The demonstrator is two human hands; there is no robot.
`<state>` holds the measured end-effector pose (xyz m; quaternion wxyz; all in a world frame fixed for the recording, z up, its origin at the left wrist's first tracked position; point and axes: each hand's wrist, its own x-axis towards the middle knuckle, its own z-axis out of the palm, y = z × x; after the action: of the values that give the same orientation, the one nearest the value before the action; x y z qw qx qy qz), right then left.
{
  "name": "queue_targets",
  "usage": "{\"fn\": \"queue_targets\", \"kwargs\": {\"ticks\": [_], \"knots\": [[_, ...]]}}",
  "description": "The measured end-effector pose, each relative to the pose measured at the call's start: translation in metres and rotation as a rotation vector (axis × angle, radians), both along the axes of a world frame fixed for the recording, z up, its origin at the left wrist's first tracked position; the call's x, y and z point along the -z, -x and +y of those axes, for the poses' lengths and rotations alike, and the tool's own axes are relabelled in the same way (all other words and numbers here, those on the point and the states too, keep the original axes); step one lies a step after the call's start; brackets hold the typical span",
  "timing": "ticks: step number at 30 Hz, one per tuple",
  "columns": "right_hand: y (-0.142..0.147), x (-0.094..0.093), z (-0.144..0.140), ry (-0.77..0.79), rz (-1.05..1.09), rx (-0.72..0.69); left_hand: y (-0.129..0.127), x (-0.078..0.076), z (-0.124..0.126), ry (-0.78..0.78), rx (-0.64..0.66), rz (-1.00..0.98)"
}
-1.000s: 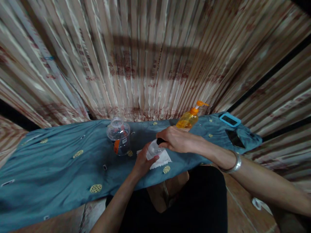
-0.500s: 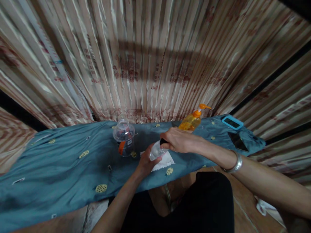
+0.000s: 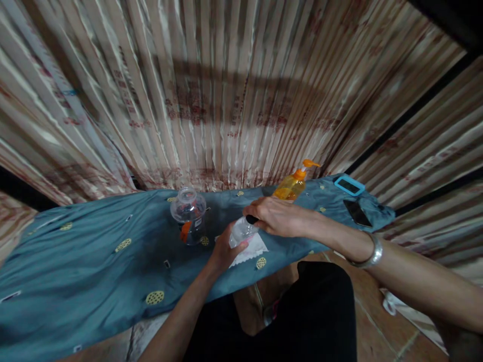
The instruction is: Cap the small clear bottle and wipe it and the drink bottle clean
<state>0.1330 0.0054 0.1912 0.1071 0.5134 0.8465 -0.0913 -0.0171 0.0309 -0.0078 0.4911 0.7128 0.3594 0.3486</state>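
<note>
My left hand [image 3: 223, 250] is wrapped round a small clear plastic bottle [image 3: 241, 231], tilted toward my right. My right hand [image 3: 273, 216] has its fingers closed on the black cap [image 3: 251, 219] at the bottle's upper end; whether the cap sits fully on the neck is hidden. Below the hands lies a white paper napkin [image 3: 253, 247] on the blue-green cloth. Left of them a larger clear plastic bottle [image 3: 190, 211] stands upright, with a wide flared ring near its neck and an orange label patch. Behind my right hand an amber pump bottle [image 3: 290, 187] is partly covered.
A blue-framed device [image 3: 349, 186] and a dark phone [image 3: 357, 213] lie at the right end of the blue-green cloth [image 3: 94, 271]. Patterned curtains [image 3: 226, 100] hang directly behind. My black-clad knees are below the front edge.
The camera view has shifted slightly, moving most things a little left in the picture. The small bottle tilts more to the right, and its black cap shows more plainly between my right fingers.
</note>
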Motion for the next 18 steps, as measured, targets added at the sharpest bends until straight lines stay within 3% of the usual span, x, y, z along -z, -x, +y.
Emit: {"fn": "queue_targets", "kwargs": {"ticks": [14, 18], "knots": [[0.011, 0.006, 0.012, -0.053, -0.210, 0.035, -0.001, -0.002, -0.002, 0.020, -0.015, 0.001], [0.007, 0.003, 0.012, -0.059, -0.146, 0.018, -0.001, -0.003, -0.002, 0.020, -0.016, -0.006]]}}
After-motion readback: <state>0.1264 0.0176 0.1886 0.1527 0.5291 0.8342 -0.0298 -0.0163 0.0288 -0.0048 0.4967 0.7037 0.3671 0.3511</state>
